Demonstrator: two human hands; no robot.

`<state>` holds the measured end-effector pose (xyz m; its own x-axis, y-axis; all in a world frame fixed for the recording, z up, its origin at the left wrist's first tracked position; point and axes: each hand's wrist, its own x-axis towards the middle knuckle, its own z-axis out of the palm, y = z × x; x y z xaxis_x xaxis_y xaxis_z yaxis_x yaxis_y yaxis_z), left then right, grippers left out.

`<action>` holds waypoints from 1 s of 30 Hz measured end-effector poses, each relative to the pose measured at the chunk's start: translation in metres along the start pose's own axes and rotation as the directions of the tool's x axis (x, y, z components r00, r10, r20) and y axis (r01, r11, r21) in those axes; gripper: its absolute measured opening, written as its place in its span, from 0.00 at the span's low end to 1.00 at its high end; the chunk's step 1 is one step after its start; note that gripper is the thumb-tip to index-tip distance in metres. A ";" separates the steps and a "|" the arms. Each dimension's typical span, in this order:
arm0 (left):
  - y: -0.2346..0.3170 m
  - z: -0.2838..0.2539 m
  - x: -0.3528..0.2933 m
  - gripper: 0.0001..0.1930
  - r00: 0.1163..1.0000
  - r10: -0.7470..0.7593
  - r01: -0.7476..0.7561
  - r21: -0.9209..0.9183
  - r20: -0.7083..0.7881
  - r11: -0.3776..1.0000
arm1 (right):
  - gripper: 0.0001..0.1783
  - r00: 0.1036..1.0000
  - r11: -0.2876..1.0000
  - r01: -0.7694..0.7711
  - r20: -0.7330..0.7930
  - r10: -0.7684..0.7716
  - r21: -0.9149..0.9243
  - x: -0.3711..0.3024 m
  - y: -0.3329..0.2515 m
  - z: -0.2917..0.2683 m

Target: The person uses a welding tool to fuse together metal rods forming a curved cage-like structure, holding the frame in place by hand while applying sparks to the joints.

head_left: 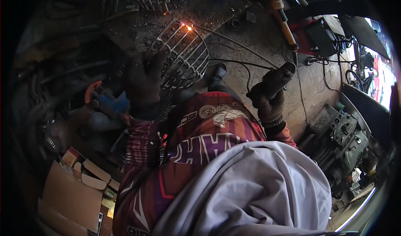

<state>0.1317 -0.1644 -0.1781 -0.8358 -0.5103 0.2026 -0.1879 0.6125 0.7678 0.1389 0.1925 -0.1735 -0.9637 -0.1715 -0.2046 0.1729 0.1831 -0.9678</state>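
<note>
The person's left hand [144,79], in a dark glove, reaches away from the body with its forearm nearly straight and its fingers pointing toward the far side. It is at the left edge of the rounded metal grate [185,56], whose bars lie far of the body, a little left of the middle. Shadow hides the fingertips, so I cannot tell whether this hand grips the grate or only rests beside it.

The right hand [272,90], also gloved, is well to the right, its fingers curled firmly around a dark holder [286,70]. From there a long thin rod [240,45] slants far and left to a bright glowing spot [189,27] at the grate's far edge.

Between the grate and the right hand is open floor [259,40], crossed by dark cables [240,62]. Farther right, the bare floor widens as far as a metal machine [344,131]. An orange tool [284,25] bounds the room on the far right. On the left, space is tighter: a blue-and-orange object [110,100] sits just beside the left wrist, and cardboard boxes [73,194] fill the near left.
</note>
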 end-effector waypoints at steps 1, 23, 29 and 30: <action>0.001 0.001 0.001 0.21 0.999 0.019 -0.020 -0.024 -0.026 1.000 | 0.42 1.000 1.000 -0.016 0.000 0.016 -0.009 0.000 0.001 0.000; -0.009 0.002 -0.002 0.19 1.000 0.021 -0.024 -0.142 -0.021 0.990 | 0.22 0.999 0.997 -0.039 -0.016 0.038 -0.068 0.002 -0.007 0.002; -0.018 0.002 -0.013 0.18 0.999 0.046 -0.046 0.044 0.000 0.998 | 0.30 1.000 0.980 0.024 -0.008 -0.026 -0.195 0.008 -0.016 0.006; -0.015 -0.001 -0.011 0.17 0.998 0.068 -0.068 0.104 0.006 0.992 | 0.33 1.000 0.994 -0.003 0.007 0.004 -0.110 0.006 -0.014 0.006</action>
<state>0.1441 -0.1682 -0.1911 -0.8495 -0.4642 0.2508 -0.1833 0.7054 0.6846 0.1318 0.1830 -0.1623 -0.9616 -0.1776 -0.2091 0.1521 0.2890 -0.9452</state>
